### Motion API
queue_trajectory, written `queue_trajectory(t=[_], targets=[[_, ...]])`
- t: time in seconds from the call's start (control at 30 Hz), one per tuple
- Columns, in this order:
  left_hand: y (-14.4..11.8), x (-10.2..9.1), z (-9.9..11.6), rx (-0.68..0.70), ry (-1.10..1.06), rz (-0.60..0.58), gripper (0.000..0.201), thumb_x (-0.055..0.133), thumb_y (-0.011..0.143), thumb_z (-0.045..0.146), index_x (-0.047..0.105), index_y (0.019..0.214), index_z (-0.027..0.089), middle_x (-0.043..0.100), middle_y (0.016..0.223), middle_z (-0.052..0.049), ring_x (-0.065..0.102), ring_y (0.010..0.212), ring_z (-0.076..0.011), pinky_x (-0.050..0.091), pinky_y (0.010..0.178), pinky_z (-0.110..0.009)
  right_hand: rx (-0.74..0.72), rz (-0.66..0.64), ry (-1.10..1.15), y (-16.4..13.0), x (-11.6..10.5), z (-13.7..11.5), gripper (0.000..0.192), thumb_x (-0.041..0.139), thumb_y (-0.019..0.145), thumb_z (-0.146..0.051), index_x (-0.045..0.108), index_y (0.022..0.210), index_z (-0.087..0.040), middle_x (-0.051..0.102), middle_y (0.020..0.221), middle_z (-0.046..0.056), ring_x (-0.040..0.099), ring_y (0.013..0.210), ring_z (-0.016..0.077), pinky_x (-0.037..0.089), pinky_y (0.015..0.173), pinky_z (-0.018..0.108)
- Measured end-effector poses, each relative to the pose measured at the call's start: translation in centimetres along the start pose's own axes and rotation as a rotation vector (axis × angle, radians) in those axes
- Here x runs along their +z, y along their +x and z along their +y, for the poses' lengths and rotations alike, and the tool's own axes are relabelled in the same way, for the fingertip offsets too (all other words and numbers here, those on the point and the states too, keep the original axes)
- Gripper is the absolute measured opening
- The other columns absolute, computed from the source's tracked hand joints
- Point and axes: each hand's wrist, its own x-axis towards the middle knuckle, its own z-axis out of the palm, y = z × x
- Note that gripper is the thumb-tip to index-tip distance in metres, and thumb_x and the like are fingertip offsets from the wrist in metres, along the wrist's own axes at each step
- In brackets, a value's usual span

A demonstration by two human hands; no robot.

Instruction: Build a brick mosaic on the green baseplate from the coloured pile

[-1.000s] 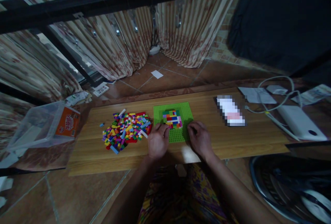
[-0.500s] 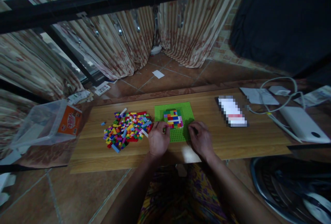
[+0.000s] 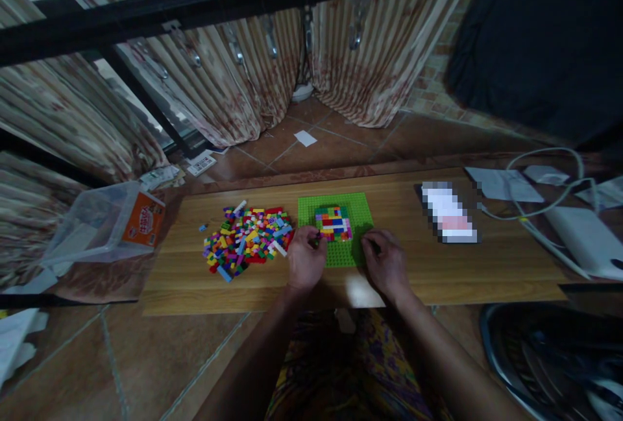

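Note:
A green baseplate (image 3: 335, 200) lies on the wooden board, bearing a low block of multicoloured toy bricks (image 3: 333, 223). My left hand (image 3: 306, 259) is closed in a pinch at the block's lower left corner. Whatever its fingertips may hold is too small and dark to name. By the plate's right edge, my right hand (image 3: 385, 262) rests with its fingers curled and closed. Its fingertips hide anything between them. Left of the plate spreads a pile of loose toy bricks (image 3: 250, 236) in many colours.
The wooden board (image 3: 175, 278) carries a phone with a blurred screen (image 3: 448, 212) at right. Beyond lie a white cable (image 3: 549, 152) and a white device (image 3: 586, 239). A clear plastic box with an orange label (image 3: 92, 220) stands at left. Striped curtains (image 3: 253, 77) hang behind.
The whole view has shifted, so everything sits slightly farther right. Both hands keep nearly the same places beside the brick block, still closed.

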Motion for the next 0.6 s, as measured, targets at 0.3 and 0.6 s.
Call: queue_trajectory(t=[0.3,0.6], targets=[[0.2,-0.2,0.1,-0.045,-0.039,-0.066,0.008,0.064,0.077,0.017,0.059,0.083,0.018,0.064,0.081,-0.001,0.062,0.076,-0.014,0.048,0.071,-0.026,0.002,-0.003,0.001,0.0,-0.1,-0.2,0.022,0.05,0.091,-0.031,0.067,0.086,-0.019,0.066,0.094,0.01,0.06,0.092,0.0238,0.049,0.084,0.039],[0.0,-1.3,-0.6,-0.032,-0.163,-0.14,0.024,0.066,0.076,0.011,0.061,0.098,0.019,0.068,0.087,-0.002,0.066,0.08,-0.0144,0.052,0.075,-0.027,0.001,-0.002,-0.001,0.0,-0.1,-0.2,0.023,0.05,0.09,-0.033,0.067,0.085,-0.018,0.066,0.092,0.01,0.06,0.09,0.0241,0.048,0.084,0.039]])
